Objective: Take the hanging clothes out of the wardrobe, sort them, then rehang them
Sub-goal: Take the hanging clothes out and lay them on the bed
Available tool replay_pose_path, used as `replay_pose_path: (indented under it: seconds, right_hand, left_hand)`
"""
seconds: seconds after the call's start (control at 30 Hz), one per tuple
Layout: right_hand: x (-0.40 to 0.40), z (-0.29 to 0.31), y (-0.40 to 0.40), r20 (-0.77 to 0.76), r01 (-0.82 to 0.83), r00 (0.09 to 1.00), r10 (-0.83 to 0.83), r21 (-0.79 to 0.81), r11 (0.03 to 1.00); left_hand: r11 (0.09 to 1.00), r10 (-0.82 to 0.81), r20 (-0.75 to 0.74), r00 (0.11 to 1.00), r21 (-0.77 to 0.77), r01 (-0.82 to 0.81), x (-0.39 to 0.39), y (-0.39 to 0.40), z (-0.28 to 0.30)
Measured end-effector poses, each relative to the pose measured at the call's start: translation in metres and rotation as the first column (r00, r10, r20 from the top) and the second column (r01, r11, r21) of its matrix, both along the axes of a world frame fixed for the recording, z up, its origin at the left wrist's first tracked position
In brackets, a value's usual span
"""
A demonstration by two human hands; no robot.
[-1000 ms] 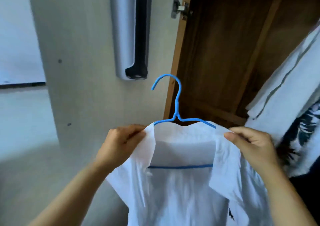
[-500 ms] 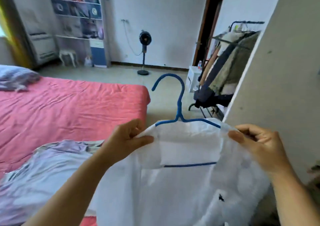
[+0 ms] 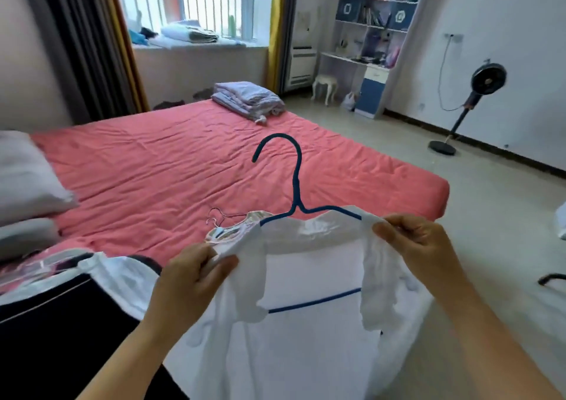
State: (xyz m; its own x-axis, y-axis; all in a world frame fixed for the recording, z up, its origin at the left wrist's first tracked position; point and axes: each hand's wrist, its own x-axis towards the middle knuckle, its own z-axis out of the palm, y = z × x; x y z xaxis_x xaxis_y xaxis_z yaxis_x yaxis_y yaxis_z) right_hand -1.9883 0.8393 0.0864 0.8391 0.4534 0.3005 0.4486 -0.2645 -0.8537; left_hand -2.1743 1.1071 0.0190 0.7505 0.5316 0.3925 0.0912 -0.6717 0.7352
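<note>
A white shirt (image 3: 306,338) hangs on a blue hanger (image 3: 295,182) in front of me, over the near edge of a bed. My left hand (image 3: 193,277) pinches the shirt's left collar and shoulder. My right hand (image 3: 419,246) pinches the right shoulder by the hanger's arm. The hanger's hook points up and left, free in the air. Several other garments (image 3: 92,277), white and dark, lie on the bed below my left arm, with thin wire hangers (image 3: 220,215) showing. The wardrobe is out of view.
The bed (image 3: 171,166) with a pink sheet fills the middle; pillows (image 3: 27,179) lie at its left, a folded blanket (image 3: 248,97) at its far corner. A standing fan (image 3: 477,93), a shelf unit (image 3: 376,31) and a stool (image 3: 324,85) stand along the far walls. Bare floor lies to the right.
I have turned left from the wardrobe to face the bed, carrying the white shirt on its blue hanger with the same two-handed hold.
</note>
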Motion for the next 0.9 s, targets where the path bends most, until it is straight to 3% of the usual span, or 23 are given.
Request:
replay_pose_path:
  seconds: [0.23, 0.37, 0.5, 0.7, 0.9]
  right_hand:
    - [0.033, -0.081, 0.183, -0.019, -0.241, 0.970, 0.241, -0.162, 0.957]
    - [0.030, -0.120, 0.271, -0.054, -0.335, 0.942, 0.331, -0.187, 0.924]
    - [0.031, -0.150, 0.343, -0.086, -0.380, 0.925, 0.370, -0.232, 0.895]
    - [0.036, -0.187, 0.418, -0.064, -0.418, 0.904, 0.423, -0.339, 0.843]
    - [0.036, -0.236, 0.417, -0.149, -0.436, 0.898, 0.413, -0.420, 0.796]
  left_hand:
    - [0.949, 0.311, -0.188, 0.932, 0.001, -0.316, -0.052, 0.098, -0.067]
    - [0.892, 0.440, -0.209, 0.873, -0.006, -0.451, -0.069, 0.137, -0.088]
    - [0.813, 0.582, -0.181, 0.793, 0.091, -0.576, -0.074, 0.189, -0.100]
    - [0.774, 0.632, -0.209, 0.746, 0.111, -0.624, -0.064, 0.272, -0.143]
    - [0.758, 0.627, -0.364, 0.688, 0.081, -0.648, -0.043, 0.319, -0.218]
